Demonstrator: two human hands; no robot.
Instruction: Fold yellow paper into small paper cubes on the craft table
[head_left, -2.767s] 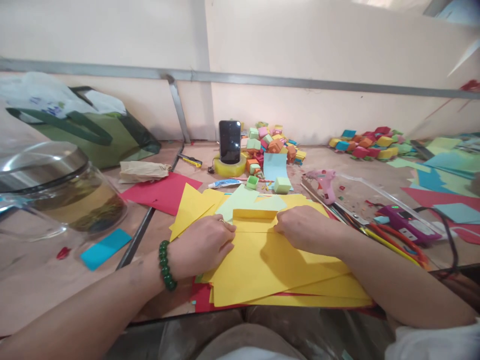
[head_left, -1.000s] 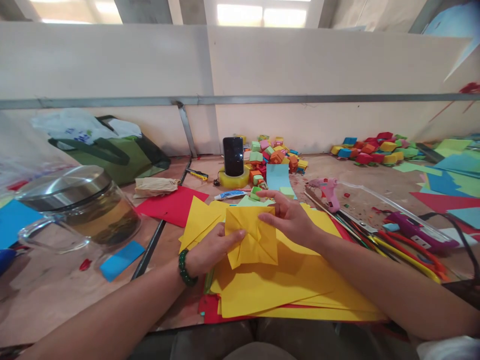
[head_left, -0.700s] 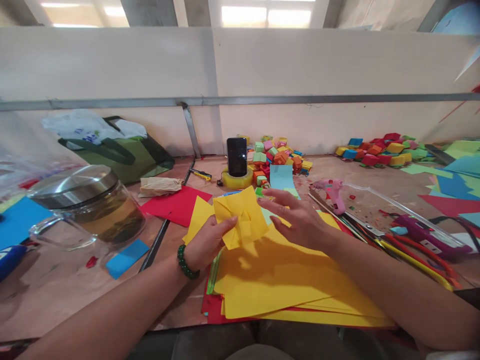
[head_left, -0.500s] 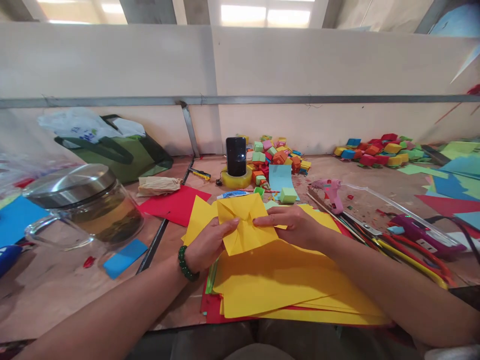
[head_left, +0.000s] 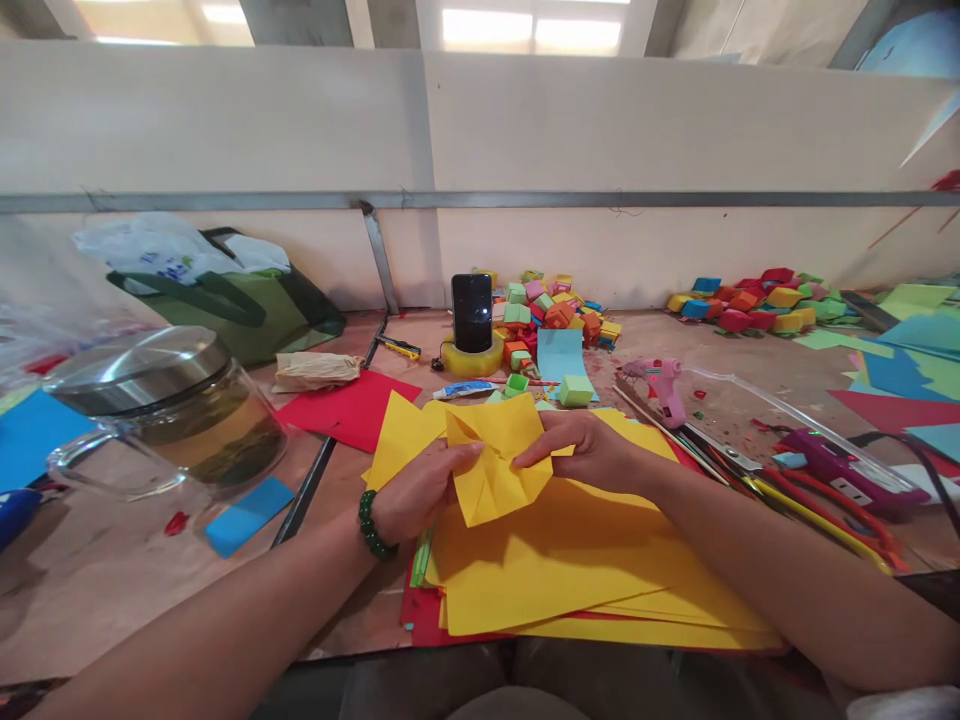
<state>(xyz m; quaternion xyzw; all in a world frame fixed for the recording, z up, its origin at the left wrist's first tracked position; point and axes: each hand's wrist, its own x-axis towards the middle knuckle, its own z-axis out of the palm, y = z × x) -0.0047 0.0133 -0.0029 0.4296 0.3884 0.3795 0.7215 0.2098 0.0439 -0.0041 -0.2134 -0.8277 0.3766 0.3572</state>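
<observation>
Yellow folded paper (head_left: 495,455) is being held up just above the stack of yellow sheets (head_left: 570,570) on the table (head_left: 112,590). My left hand (head_left: 420,490) is pinching its left edge while my right hand (head_left: 592,450) is gripping its right side.
</observation>
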